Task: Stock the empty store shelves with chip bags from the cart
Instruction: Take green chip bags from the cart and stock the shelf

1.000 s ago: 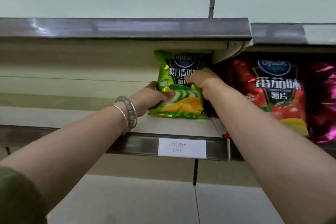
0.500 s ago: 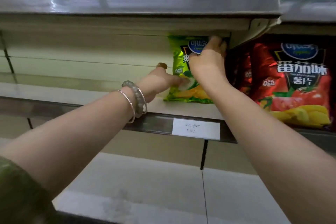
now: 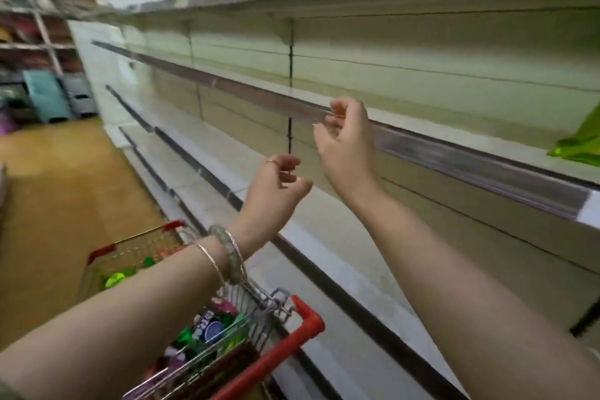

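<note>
Left hand: the left hand [image 3: 276,187] hangs in mid-air over the far end of the cart, its fingers [image 3: 287,162] loosely curled and holding nothing.
Right hand: the right hand [image 3: 345,148] is raised just in front of the shelf rail, its fingers [image 3: 337,107] loosely bent and holding nothing. I cannot tell whether they touch the rail.
Why held so: both hands are free and sit between shelf and cart, which I read as the gap between one bag and the next.
Shelved bag: a green chip bag [image 3: 581,143] sits on the middle shelf [image 3: 454,122] at the far right, well apart from both hands.
Its lie: only its left part shows, cut by the frame edge. The lower seam runs along the shelf board, so the face probably looks out to the aisle. I cannot tell its long axis, or whether it is upright or leaning.
Cart: the cart [image 3: 305,325] stands near left, close against the lowest shelf, probably for a short reach.
Cart stock: the chip bags [image 3: 211,330] are heaped in the basket and point every way.
Shelves: the boards left of the green bag hold no stock, so most of the job remains.
Next: probably reach down left for another bag.
</note>
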Demonstrator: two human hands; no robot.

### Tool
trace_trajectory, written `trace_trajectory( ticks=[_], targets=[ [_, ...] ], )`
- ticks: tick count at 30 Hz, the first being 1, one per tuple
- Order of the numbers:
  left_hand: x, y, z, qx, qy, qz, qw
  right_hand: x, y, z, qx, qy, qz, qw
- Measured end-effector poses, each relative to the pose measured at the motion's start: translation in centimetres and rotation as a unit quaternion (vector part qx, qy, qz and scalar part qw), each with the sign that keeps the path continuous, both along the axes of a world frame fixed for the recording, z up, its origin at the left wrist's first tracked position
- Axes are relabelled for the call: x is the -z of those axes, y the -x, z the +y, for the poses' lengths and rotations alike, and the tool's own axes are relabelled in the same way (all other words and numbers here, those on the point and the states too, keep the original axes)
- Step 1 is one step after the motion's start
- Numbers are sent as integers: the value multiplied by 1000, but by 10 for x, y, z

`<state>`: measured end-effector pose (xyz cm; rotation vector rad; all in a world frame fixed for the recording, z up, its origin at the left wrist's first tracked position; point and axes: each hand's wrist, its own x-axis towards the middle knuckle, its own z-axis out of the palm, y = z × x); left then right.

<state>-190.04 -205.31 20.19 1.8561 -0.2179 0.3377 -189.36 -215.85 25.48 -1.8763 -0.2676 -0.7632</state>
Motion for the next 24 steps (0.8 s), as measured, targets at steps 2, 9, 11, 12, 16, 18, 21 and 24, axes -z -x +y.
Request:
trace_trajectory(
  ticks=[2,9,11,12,16,18,21,24],
  targets=[
    [20,-3,48,-51,19,30,998,15,-15,42,-56,11,37,998],
    [74,-11,202,-182,42,108,976,75,-72,196,-186,48,146,970],
    [90,-14,239,-201,52,136,969,97,-82,233,-216,66,191,955],
    [99,-15,254,-212,59,149,964,109,-87,248,-228,78,211,947],
    [131,-20,295,-246,79,211,943,160,-108,296,-234,115,296,919],
    [148,-22,308,-257,101,237,931,185,-120,315,-228,133,330,906],
    [174,-26,320,-278,134,267,913,227,-138,336,-242,168,365,883],
    [205,-34,328,-297,175,296,891,276,-156,352,-260,198,400,856]
  ],
)
